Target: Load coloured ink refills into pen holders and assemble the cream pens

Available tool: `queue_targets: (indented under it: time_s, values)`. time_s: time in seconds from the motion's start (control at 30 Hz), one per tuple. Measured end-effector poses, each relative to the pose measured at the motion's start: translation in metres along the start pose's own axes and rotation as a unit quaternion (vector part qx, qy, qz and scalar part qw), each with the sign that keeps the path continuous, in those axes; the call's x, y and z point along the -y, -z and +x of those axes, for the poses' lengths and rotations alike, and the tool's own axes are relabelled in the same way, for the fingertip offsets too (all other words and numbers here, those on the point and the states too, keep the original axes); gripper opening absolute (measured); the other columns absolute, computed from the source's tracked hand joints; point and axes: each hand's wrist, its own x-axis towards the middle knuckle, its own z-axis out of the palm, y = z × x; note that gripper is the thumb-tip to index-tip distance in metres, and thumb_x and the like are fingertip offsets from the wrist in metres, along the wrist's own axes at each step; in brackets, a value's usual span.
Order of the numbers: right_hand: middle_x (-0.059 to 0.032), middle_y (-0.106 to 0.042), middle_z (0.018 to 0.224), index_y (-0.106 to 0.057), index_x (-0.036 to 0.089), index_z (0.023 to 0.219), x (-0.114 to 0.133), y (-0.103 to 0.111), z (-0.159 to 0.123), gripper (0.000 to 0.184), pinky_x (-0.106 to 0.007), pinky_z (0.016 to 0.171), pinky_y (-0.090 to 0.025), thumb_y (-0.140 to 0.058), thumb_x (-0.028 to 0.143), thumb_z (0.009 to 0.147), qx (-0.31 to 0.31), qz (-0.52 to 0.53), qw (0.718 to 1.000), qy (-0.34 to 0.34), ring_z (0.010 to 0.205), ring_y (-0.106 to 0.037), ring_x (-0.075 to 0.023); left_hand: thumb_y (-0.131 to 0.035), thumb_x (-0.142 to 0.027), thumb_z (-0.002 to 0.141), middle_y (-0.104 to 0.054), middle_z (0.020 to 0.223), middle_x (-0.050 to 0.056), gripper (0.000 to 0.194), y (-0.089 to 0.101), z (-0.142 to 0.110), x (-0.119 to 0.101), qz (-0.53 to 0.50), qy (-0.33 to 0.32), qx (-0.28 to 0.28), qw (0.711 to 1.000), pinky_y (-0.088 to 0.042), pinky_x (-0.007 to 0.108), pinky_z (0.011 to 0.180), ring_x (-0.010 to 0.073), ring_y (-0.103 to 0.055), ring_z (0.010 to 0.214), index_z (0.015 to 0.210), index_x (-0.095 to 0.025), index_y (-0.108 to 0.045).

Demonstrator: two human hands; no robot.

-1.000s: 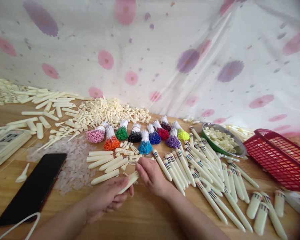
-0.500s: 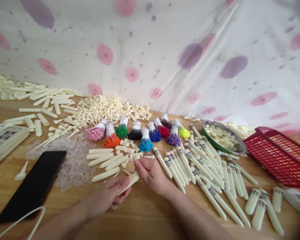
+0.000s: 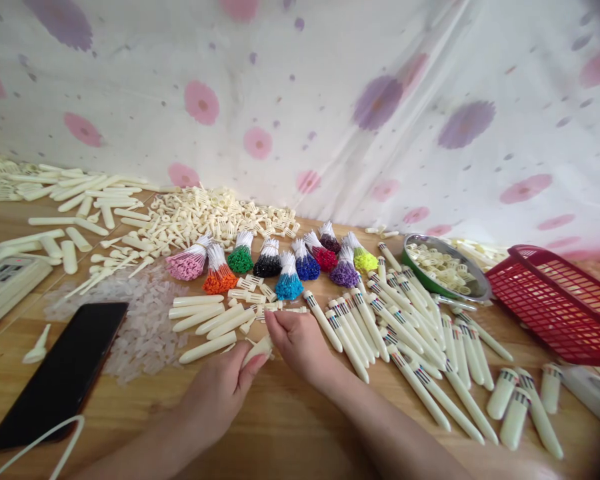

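Observation:
My left hand [image 3: 223,383] is closed round a cream pen barrel [image 3: 257,350], which slants up to the right. Against the barrel's upper end sits my right hand [image 3: 299,341], its thumb and fingers pinched; whatever they grip is hidden. Just beyond my hands lie loose cream barrels [image 3: 196,312] and small slotted collars [image 3: 247,283]. Behind those stand bundles of thin refills with coloured ends, among them an orange bundle [image 3: 219,277], a light blue bundle [image 3: 289,283] and a purple bundle [image 3: 345,270]. Many multicolour pens [image 3: 353,330] are spread to the right of my right hand.
A black phone [image 3: 57,377] with a white cable lies left, beside small clear plastic pieces [image 3: 145,333]. Cream parts [image 3: 215,213] are heaped at the back. A green bowl [image 3: 425,283] of collars and a red basket [image 3: 555,300] stand right. A power strip [image 3: 15,287] is far left.
My left hand has turned, its back now facing up, and the barrel sits closer to my right fingers. My right hand stays pinched at the barrel's end. The view has shifted slightly.

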Motion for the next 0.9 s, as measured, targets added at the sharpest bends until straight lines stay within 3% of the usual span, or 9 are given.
queue_targets:
  time_s: [0.13,0.27,0.33,0.43,0.57,0.63,0.7,0.9]
  values:
    - [0.0034,-0.033,0.043,-0.038,0.018,0.045,0.0,0.001,0.002,0.045,-0.022,0.045,-0.021,-0.036,0.033,0.088,-0.005,-0.012,1.0,-0.014,0.044,-0.025,-0.0089,-0.032,-0.04,0.089,-0.065,0.062,0.008,0.036,-0.008,0.001,0.005,0.168,-0.025,-0.03,0.985,-0.041,0.03,0.054,0.0245,-0.063,0.058,0.074,-0.018,-0.056]
    - [0.0038,-0.031,0.041,-0.039,0.018,0.043,0.0,0.006,0.003,0.046,-0.024,0.045,-0.019,-0.039,0.03,0.086,0.01,-0.027,1.0,-0.002,0.044,-0.022,-0.0089,-0.035,-0.04,0.09,-0.067,0.064,0.009,0.035,-0.011,0.002,0.005,0.222,-0.025,-0.027,0.974,-0.04,0.029,0.053,0.0248,-0.064,0.061,0.077,-0.017,-0.059]
    - [0.0039,-0.031,0.041,-0.04,0.017,0.043,-0.001,0.009,0.002,0.045,-0.024,0.045,-0.019,-0.041,0.029,0.086,0.02,-0.031,0.999,0.009,0.044,-0.021,-0.0087,-0.034,-0.04,0.09,-0.066,0.064,0.007,0.035,-0.008,0.003,0.003,0.185,-0.016,-0.001,0.983,-0.039,0.028,0.053,0.0228,-0.063,0.06,0.077,-0.017,-0.058]
    - [0.0042,-0.031,0.043,-0.039,0.017,0.043,-0.003,0.012,0.0,0.045,-0.023,0.045,-0.02,-0.041,0.029,0.086,0.041,-0.027,0.998,0.042,0.044,-0.022,-0.008,-0.03,-0.041,0.091,-0.063,0.069,0.003,0.034,0.001,0.002,0.0,0.043,-0.01,0.063,0.997,-0.039,0.027,0.058,0.0194,-0.059,0.064,0.08,-0.02,-0.054]
    - [0.0049,-0.027,0.044,-0.032,0.017,0.044,-0.004,0.013,-0.002,0.046,-0.023,0.044,-0.018,-0.037,0.029,0.088,0.053,-0.01,0.995,0.081,0.044,-0.021,-0.0074,-0.032,-0.047,0.089,-0.051,0.065,-0.002,0.034,0.009,0.0,-0.004,-0.117,0.028,0.13,0.984,-0.036,0.027,0.059,0.0148,-0.048,0.062,0.072,-0.02,-0.046]
    - [0.0051,-0.025,0.045,-0.03,0.018,0.045,-0.004,0.013,-0.003,0.046,-0.023,0.044,-0.018,-0.037,0.03,0.088,0.057,-0.007,0.995,0.084,0.044,-0.02,-0.0074,-0.034,-0.055,0.085,-0.039,0.057,-0.006,0.039,0.008,-0.001,-0.004,-0.204,0.076,0.165,0.962,-0.032,0.024,0.051,0.0114,-0.037,0.053,0.067,-0.021,-0.039]
    - [0.0051,-0.025,0.046,-0.029,0.018,0.046,-0.003,0.014,-0.003,0.045,-0.023,0.044,-0.018,-0.036,0.031,0.089,0.064,-0.005,0.994,0.088,0.045,-0.02,-0.0075,-0.036,-0.064,0.079,-0.03,0.052,-0.009,0.045,0.006,-0.001,-0.004,-0.303,0.129,0.21,0.92,-0.023,0.021,0.043,0.0085,-0.026,0.046,0.065,-0.022,-0.035]
    - [0.0048,-0.028,0.049,-0.028,0.019,0.05,-0.002,0.018,-0.002,0.043,-0.022,0.047,-0.022,-0.031,0.031,0.091,0.078,0.011,0.984,0.159,0.045,-0.025,-0.0076,-0.045,-0.072,0.068,-0.02,0.044,-0.013,0.054,0.005,-0.003,-0.004,-0.487,0.2,0.298,0.796,-0.003,0.02,0.038,0.0037,-0.007,0.038,0.06,-0.021,-0.032]
